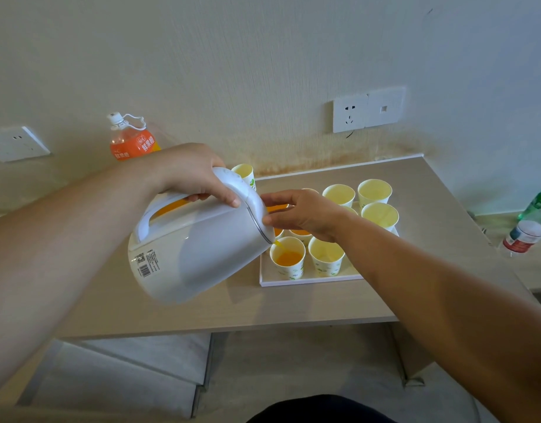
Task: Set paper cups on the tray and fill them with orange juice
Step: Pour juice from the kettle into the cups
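Jug (196, 248) tilted over front cup (289, 259), handle (144, 223) gripped by left hand (186, 172), loose right hand (299, 212) fingertips-first against lid (250, 193)

This looks like a plain domestic room, a home or rented flat rather than a fitted kitchen. A pale wood-laminate worktop (293, 303) stands against cream textured wallpaper (263, 56), stained brown just above its back edge. White wall sockets (350, 112) and grey wood-look flooring (141, 370) fit that. So do a white plastic electric kettle (196, 251) and a clear plastic orange-drink bottle (132, 138).
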